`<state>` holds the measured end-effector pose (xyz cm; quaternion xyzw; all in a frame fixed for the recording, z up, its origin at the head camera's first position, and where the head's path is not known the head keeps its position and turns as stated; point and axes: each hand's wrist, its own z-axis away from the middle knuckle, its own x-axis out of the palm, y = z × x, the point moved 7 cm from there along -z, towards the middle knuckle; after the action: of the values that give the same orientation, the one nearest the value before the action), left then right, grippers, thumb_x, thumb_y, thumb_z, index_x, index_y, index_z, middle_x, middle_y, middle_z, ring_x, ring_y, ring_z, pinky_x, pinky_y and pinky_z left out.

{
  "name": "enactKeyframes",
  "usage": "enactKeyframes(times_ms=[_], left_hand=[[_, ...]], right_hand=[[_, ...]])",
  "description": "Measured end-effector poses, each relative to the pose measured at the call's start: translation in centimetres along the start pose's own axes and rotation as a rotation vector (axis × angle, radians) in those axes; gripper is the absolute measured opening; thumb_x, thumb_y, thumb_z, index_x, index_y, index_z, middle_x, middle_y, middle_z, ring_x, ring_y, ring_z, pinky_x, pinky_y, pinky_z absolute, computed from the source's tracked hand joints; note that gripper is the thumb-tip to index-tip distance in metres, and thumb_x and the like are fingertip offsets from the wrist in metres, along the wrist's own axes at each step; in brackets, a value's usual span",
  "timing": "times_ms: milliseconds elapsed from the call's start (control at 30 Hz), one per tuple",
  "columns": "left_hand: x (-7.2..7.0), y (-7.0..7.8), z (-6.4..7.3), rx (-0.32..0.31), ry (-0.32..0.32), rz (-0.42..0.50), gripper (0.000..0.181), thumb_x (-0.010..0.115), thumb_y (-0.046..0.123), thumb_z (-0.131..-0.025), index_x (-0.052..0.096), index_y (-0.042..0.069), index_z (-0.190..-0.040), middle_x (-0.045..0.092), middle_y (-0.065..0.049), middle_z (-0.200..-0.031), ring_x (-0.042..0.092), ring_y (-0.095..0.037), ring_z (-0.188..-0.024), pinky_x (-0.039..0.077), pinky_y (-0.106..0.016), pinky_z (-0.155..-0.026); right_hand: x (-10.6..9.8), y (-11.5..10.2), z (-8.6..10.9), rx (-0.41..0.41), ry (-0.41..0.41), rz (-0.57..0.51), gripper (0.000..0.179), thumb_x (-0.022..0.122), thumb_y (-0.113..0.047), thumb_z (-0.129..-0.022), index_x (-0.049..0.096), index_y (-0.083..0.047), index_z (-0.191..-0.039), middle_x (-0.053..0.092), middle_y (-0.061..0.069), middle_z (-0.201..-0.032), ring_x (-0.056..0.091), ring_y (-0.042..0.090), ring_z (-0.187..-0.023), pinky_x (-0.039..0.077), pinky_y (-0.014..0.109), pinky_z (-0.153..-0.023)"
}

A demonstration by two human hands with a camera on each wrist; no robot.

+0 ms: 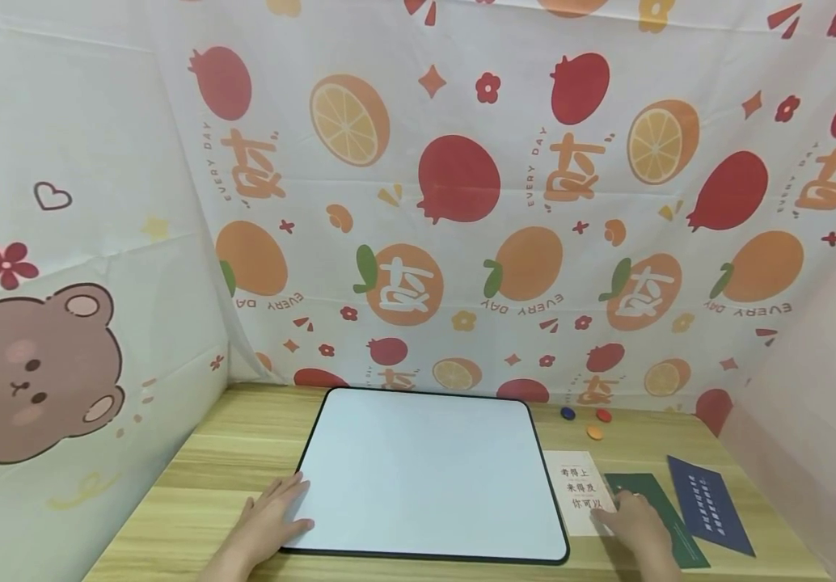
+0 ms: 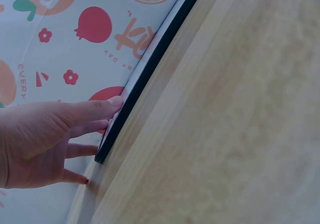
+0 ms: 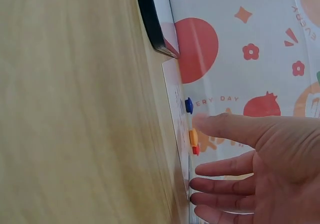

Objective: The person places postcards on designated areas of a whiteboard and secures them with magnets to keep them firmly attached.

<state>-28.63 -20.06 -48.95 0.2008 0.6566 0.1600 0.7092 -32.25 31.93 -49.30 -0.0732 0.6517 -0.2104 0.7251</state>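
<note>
One whiteboard (image 1: pixel 432 477) lies flat in the middle of the wooden table (image 1: pixel 207 453) in the head view, with the left hand (image 1: pixel 272 517) at its near left side, fingers spread and loosely straight, the thumb over the white surface. The right hand (image 1: pixel 632 521) is held over the cards: its thumb is by the lower right corner of the white card (image 1: pixel 578 477), just right of the board, and its other fingers are over the green card (image 1: pixel 683 541). A blue card (image 1: pixel 712 501) lies farther right, and behind the cards sit three round pieces, dark blue (image 1: pixel 567 413), red (image 1: pixel 603 415) and orange (image 1: pixel 595 432). The left wrist view shows the thumb at the board's black rim (image 2: pixel 148 73), the fingers apart and extended rather than wrapped round it, the lowest one reaching down beside the edge. In the right wrist view the thumb stands well away from four extended fingers with nothing gripped between them; whether a fingertip touches a card cannot be told. The step in hand looks like reaching for a card while the board is steadied. The next move would probably call for sliding a fingertip under one card's edge and pinching it, without pushing its neighbour.
</note>
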Motion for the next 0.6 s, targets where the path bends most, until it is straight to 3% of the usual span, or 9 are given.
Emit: enactKeyframes(times_ms=[167,433,600], left_hand=[[0.09,-0.12,-0.11,-0.005,-0.011,0.003,0.060,0.072,0.027,-0.077,0.053,-0.004,-0.124,0.038,-0.025,-0.136,0.026,-0.053,-0.123,0.013,-0.075,-0.089],[0.10,-0.11,-0.03,0.002,-0.005,0.004,0.058,0.073,0.025,-0.076,0.053,-0.003,-0.124,0.039,-0.025,-0.136,0.026,-0.053,-0.123,0.013,-0.075,-0.089],[0.12,-0.16,0.04,0.005,0.002,0.006,0.058,0.073,0.025,-0.076,0.054,-0.003,-0.123,0.039,-0.025,-0.136,0.026,-0.053,-0.122,0.013,-0.075,-0.089]], right_hand=[[0.33,0.26,-0.33,-0.007,-0.008,0.015,0.070,0.072,-0.041,-0.074,0.052,0.019,-0.105,0.050,0.036,-0.096,0.050,0.052,-0.091,0.044,0.059,-0.076],[0.76,0.61,-0.67,-0.016,0.004,-0.006,0.069,0.079,-0.037,-0.067,0.054,0.019,-0.098,0.052,0.026,-0.088,0.051,0.042,-0.084,0.044,0.057,-0.077],[0.76,0.56,-0.51,-0.023,0.014,-0.021,0.065,0.079,-0.034,-0.067,0.054,0.019,-0.095,0.051,0.026,-0.088,0.050,0.043,-0.083,0.043,0.057,-0.076]])
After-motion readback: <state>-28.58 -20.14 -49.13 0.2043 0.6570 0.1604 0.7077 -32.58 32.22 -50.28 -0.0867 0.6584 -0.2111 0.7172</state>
